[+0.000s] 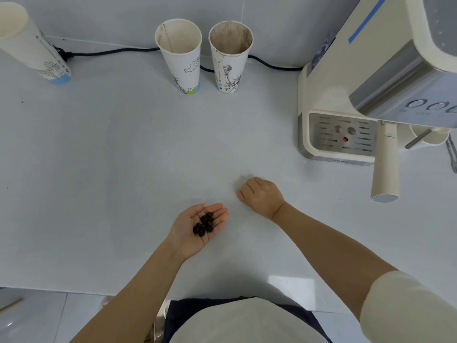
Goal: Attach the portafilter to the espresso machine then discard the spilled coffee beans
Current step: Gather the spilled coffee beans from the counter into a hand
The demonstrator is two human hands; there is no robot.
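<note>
My left hand [197,227] lies palm up over the white counter, cupping several dark coffee beans [204,224]. My right hand [262,196] rests knuckles up on the counter just right of it, fingers curled under; I cannot tell whether it holds anything. The cream espresso machine [346,78] stands at the right. The portafilter sits in the machine's group head, its cream handle [387,169] pointing toward me past the drip tray [343,134].
Two used paper cups [179,55] [230,58] stand at the back centre and a third [32,45] at the back left. A black cable [111,52] runs along the wall. The counter's front edge [74,290] is near my body.
</note>
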